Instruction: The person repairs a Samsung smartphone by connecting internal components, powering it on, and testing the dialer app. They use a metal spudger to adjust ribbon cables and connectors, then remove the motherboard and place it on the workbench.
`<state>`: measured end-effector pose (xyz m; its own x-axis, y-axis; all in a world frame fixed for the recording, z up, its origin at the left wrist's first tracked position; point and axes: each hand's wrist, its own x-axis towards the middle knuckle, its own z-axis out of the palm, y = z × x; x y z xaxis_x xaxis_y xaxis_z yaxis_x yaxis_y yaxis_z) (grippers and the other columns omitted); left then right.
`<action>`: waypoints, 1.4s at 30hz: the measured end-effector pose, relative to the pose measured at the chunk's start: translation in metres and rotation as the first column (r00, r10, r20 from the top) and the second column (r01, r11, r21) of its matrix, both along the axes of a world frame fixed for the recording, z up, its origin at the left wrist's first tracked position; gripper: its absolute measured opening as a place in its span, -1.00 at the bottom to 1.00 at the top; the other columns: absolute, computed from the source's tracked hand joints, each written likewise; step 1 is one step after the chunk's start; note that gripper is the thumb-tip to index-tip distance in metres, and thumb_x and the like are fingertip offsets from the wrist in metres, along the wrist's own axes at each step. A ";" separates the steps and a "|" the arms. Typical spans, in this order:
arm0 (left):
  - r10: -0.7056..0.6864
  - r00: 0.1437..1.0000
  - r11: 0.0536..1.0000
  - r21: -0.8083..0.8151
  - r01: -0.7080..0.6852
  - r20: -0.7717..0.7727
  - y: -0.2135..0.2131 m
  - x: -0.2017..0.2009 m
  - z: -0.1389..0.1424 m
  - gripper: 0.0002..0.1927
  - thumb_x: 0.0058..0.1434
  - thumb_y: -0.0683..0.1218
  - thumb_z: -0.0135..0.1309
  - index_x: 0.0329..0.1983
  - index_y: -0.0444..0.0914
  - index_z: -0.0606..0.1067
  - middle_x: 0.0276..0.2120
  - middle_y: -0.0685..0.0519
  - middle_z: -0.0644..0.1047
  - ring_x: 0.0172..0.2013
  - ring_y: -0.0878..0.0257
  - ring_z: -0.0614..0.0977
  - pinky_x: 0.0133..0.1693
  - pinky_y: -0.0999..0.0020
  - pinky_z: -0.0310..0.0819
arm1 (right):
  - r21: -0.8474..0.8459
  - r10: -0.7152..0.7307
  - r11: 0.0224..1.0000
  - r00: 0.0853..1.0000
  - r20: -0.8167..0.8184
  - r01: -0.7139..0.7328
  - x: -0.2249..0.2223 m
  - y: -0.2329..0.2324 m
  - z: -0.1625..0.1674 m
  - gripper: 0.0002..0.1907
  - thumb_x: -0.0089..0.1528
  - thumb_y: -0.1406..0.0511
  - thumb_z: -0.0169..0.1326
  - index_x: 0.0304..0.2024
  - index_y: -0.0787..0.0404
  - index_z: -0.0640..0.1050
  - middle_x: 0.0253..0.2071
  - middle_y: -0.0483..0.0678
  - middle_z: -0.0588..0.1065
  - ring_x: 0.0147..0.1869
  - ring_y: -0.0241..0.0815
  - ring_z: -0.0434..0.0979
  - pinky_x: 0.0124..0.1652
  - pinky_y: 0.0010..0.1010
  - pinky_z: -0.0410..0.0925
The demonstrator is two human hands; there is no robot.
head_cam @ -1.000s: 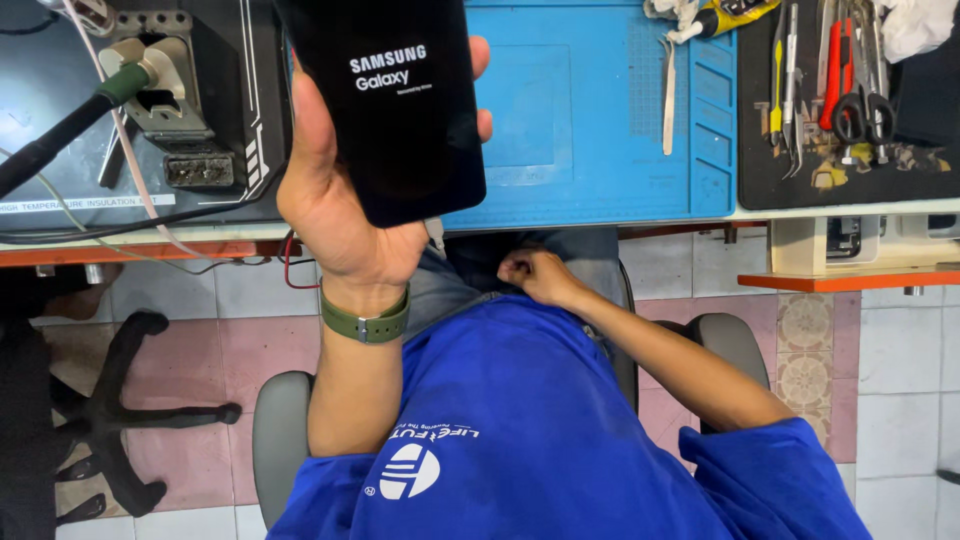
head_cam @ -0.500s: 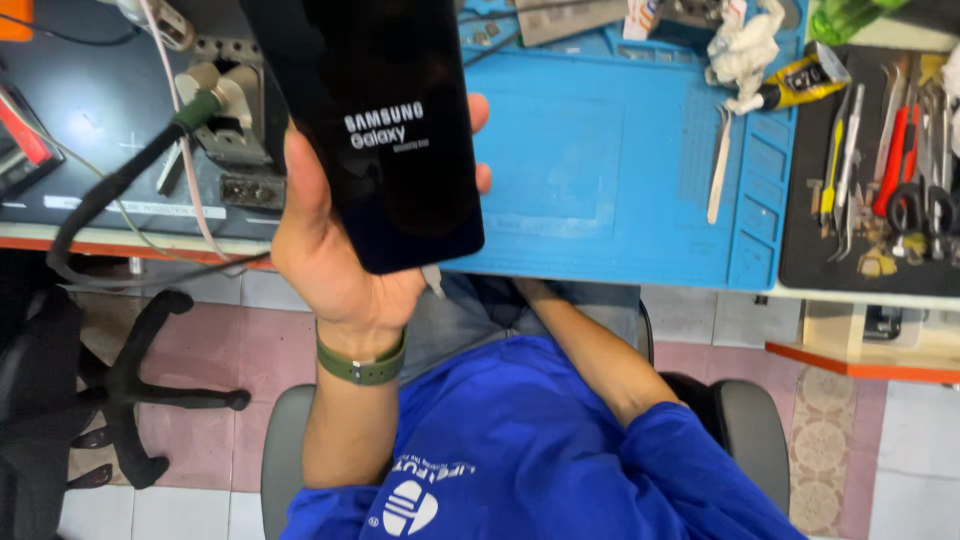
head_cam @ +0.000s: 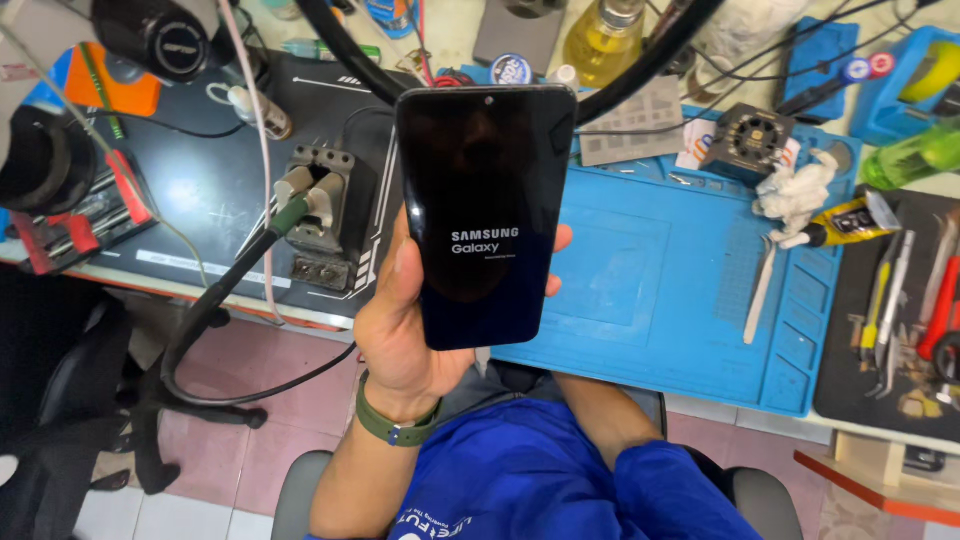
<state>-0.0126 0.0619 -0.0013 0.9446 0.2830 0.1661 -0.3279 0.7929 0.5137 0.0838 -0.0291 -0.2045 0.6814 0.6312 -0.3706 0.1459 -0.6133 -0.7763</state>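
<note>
Your worktop (head_cam: 250, 215) now fills far more of the view than a second ago, the blue mat (head_cam: 690, 290) lying whole below you with tweezers (head_cam: 760, 290) on it. Your left hand (head_cam: 405, 330) keeps its fingers wrapped round the black phone (head_cam: 487, 215), raised upright with its screen lit, higher than before; your right hand is hidden under the worktop, so I cannot tell its state

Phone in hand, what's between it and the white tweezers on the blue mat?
Nothing: only bare blue mat separates phone and tweezers, per the head view.
</note>
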 end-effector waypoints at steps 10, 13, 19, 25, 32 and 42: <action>-0.128 0.989 0.989 -0.067 0.132 0.071 -0.027 0.024 -0.008 -0.28 0.51 0.15 -0.03 0.56 -0.26 0.07 0.35 -0.31 0.31 0.26 -0.33 0.44 0.17 -0.19 0.54 | 0.273 0.686 0.709 0.726 -0.050 -0.651 -0.073 -0.148 0.096 -0.47 0.36 0.24 0.07 0.35 0.27 0.38 0.42 0.28 0.31 0.50 0.25 0.21 0.32 -0.05 0.14; -0.182 0.979 0.976 -0.101 0.191 0.093 -0.040 0.028 -0.008 -0.26 0.48 0.16 -0.03 0.58 -0.24 0.06 0.40 -0.26 0.32 0.32 -0.30 0.45 0.18 -0.14 0.54 | 0.384 0.518 0.805 0.852 -0.080 -0.453 -0.046 -0.197 0.171 -0.64 0.35 0.26 0.10 0.15 0.31 0.57 0.14 0.13 0.60 0.23 0.07 0.58 0.17 -0.20 0.42; -0.239 0.968 0.967 -0.075 0.244 0.074 -0.063 0.036 -0.004 -0.23 0.46 0.17 -0.02 0.59 -0.23 0.04 0.36 -0.26 0.33 0.26 -0.23 0.49 0.15 -0.10 0.55 | 0.702 -0.245 0.705 0.891 0.382 -0.107 0.007 -0.180 0.254 -0.88 0.39 0.42 0.15 -0.04 0.34 0.61 -0.15 0.02 0.60 -0.08 -0.20 0.59 -0.05 -0.45 0.42; -0.275 0.957 0.958 -0.051 0.280 0.092 -0.069 0.041 0.002 -0.17 0.45 0.18 -0.01 0.62 -0.27 0.01 0.39 -0.25 0.32 0.26 -0.23 0.50 0.15 -0.07 0.54 | 0.649 -0.379 0.745 0.703 0.602 -0.154 0.057 -0.126 0.269 -0.69 0.26 0.40 0.26 0.05 0.33 0.56 0.11 0.02 0.48 0.17 -0.21 0.41 0.10 -0.45 0.26; -0.272 0.960 0.961 -0.039 0.275 0.072 -0.066 0.044 -0.007 -0.20 0.46 0.15 -0.05 0.61 -0.25 -0.03 0.38 -0.28 0.31 0.27 -0.23 0.48 0.19 -0.06 0.51 | 0.633 -0.294 0.751 0.764 0.575 -0.187 0.082 -0.115 0.270 -0.87 0.30 0.37 0.35 -0.22 0.26 0.62 0.01 -0.08 0.52 0.16 -0.26 0.44 0.14 -0.46 0.26; -0.262 0.963 0.965 -0.014 0.263 0.056 -0.070 0.050 -0.008 -0.20 0.46 0.15 -0.04 0.59 -0.32 0.00 0.35 -0.31 0.34 0.25 -0.24 0.50 0.21 -0.08 0.51 | 0.398 -0.067 0.851 0.681 0.729 -0.343 0.094 -0.105 0.306 -0.73 0.24 0.24 0.42 -0.12 0.18 0.63 0.17 -0.08 0.47 0.31 -0.20 0.40 0.25 -0.40 0.25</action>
